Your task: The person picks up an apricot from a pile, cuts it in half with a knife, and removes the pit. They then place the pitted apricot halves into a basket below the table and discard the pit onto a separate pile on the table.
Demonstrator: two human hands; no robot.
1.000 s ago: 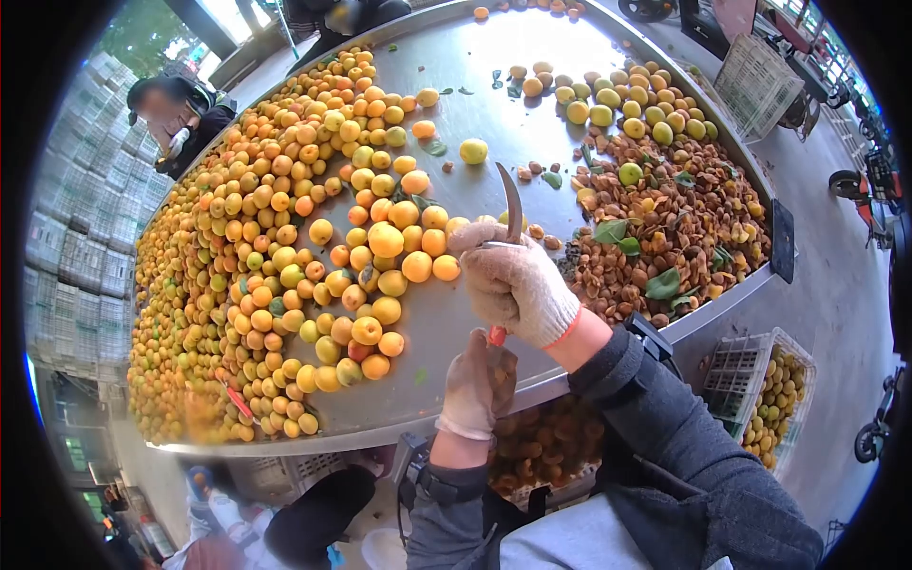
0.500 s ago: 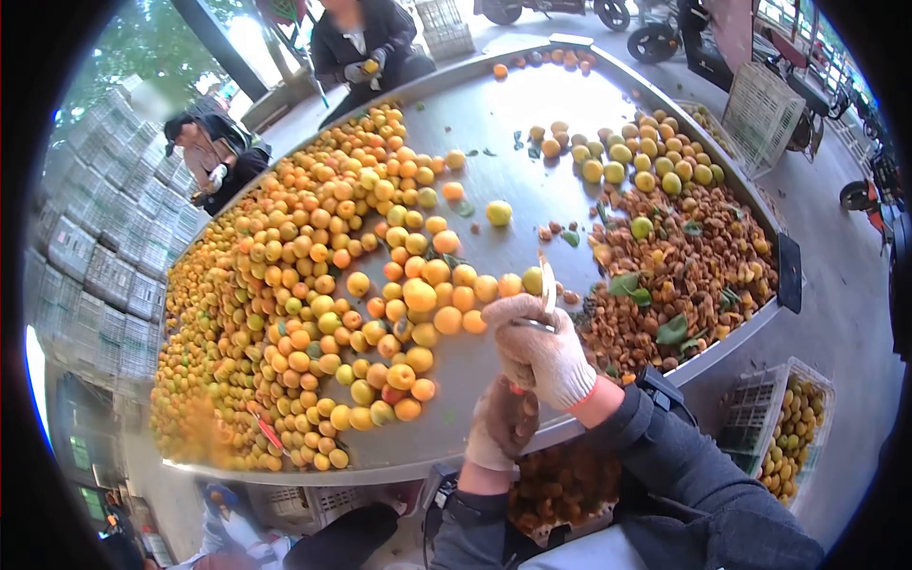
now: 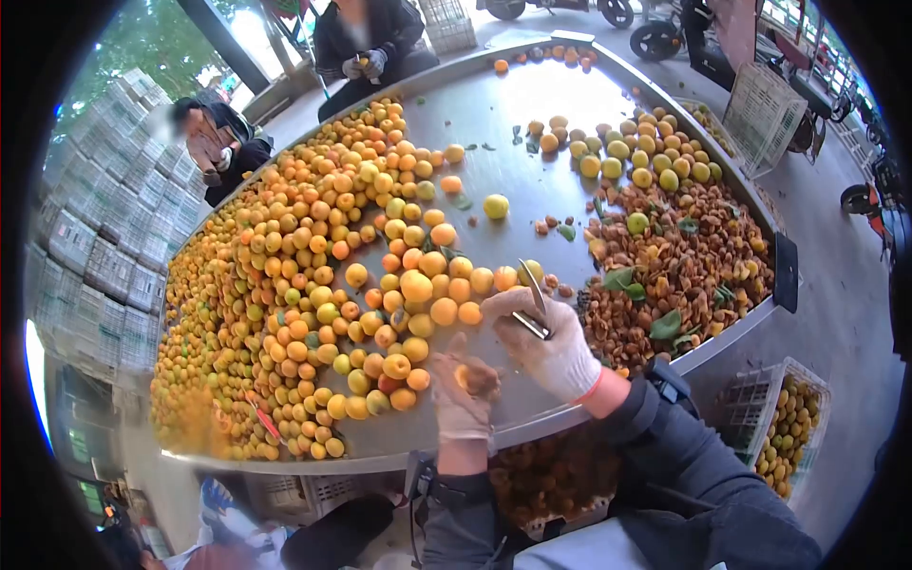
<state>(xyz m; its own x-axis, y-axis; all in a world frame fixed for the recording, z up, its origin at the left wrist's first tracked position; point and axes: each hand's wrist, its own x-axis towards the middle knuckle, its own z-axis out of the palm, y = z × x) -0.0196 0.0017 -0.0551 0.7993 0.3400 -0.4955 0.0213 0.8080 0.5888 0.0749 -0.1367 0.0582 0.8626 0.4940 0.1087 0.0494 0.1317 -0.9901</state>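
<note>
just below and left of the knife, the left hand (image 3: 464, 394) has its fingers half curled by a small orange piece of fruit (image 3: 463, 377); the stained glove is blurred, so i cannot tell how firmly they grip, or the piece's long axis. the right hand (image 3: 551, 350) has its fingers closed round the curved knife (image 3: 535, 290), whose blade rises from the fist, tip away from the body and slightly left. so the piece lies left of the blade and nearer the body, well within the left hand's reach. farther out on the metal table (image 3: 532, 209), whole fruit (image 3: 285, 285) spreads to the left and a brown heap (image 3: 684, 275) sits to the right. half a second ago the hands were together; now they are apart, the blade leaning more to the left.
</note>
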